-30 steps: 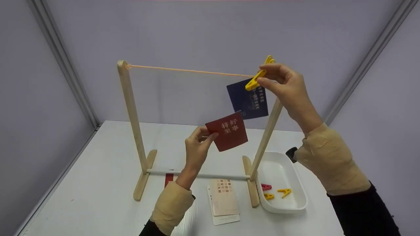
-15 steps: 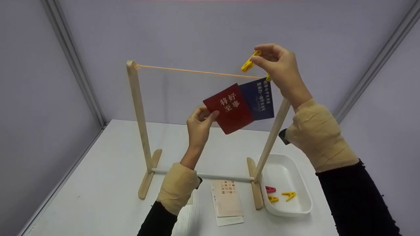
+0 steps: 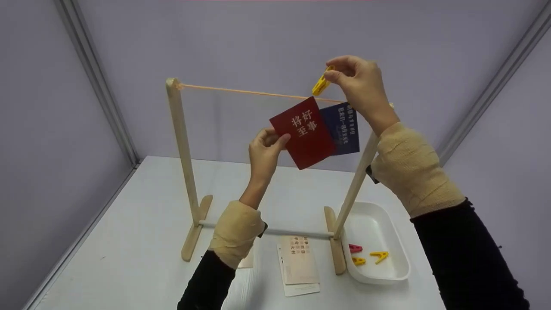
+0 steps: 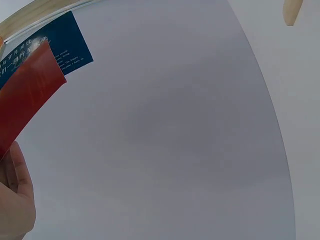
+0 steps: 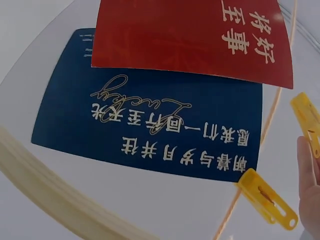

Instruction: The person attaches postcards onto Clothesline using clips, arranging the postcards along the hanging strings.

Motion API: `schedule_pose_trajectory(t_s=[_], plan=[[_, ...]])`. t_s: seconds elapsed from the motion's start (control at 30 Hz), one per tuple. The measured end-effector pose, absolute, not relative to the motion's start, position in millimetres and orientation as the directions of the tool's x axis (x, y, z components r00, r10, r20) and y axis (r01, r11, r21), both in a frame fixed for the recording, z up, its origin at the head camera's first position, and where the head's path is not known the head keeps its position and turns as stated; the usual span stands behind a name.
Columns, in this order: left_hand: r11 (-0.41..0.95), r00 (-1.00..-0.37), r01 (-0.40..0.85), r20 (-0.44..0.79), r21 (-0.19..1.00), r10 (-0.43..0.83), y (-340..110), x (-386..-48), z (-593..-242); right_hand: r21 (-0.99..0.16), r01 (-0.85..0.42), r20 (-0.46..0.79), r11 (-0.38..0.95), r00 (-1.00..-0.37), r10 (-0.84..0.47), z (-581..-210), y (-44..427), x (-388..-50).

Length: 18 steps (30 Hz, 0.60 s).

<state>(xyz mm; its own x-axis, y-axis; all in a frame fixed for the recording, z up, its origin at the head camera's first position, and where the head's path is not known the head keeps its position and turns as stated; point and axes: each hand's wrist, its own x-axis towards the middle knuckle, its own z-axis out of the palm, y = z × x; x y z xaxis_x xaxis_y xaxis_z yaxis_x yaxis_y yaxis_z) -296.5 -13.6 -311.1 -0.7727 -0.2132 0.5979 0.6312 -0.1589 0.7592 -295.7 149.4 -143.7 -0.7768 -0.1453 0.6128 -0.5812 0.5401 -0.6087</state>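
My left hand point(image 3: 263, 156) pinches a red card point(image 3: 304, 140) with pale characters by its left edge. The card is tilted, its top corner close to the orange cord point(image 3: 241, 91). Above that corner, my right hand point(image 3: 360, 88) holds a yellow clothespin point(image 3: 321, 85) between thumb and fingers. A dark blue card point(image 3: 348, 133) hangs behind the red one, partly covered by it. In the right wrist view, a second yellow clothespin point(image 5: 267, 199) clips the blue card's corner to the cord; in the head view my right hand hides most of it.
The cord runs between two wooden posts point(image 3: 184, 150) of a stand. A white tray point(image 3: 402, 241) beside the right foot contains a red clothespin point(image 3: 355, 248) and yellow ones point(image 3: 379, 256). Pale cards point(image 3: 300, 262) lie on the white table point(image 3: 129, 241), another partly under my left forearm.
My left hand has raised the red card from below the blue card up to the cord, overlapping the blue card. My right hand has moved up and left with the yellow clothespin.
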Motion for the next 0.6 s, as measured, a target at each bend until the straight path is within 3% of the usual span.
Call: schedule_pose_trajectory(t_s=[0.23,0.6], plan=[[-0.18,-0.79,0.611,0.577,0.771,-0.209,-14.1,-299.5,-312.1,-0.554,-0.564,0.622,0.612,-0.769,-0.146,-147.8,142.3,-297.8],[-0.174,-0.787,0.613,0.577,0.771,-0.217,-12.6,-299.2,-316.4,-0.575,-0.526,0.554,0.627,-0.814,-0.175,-155.4,144.8,-299.9]])
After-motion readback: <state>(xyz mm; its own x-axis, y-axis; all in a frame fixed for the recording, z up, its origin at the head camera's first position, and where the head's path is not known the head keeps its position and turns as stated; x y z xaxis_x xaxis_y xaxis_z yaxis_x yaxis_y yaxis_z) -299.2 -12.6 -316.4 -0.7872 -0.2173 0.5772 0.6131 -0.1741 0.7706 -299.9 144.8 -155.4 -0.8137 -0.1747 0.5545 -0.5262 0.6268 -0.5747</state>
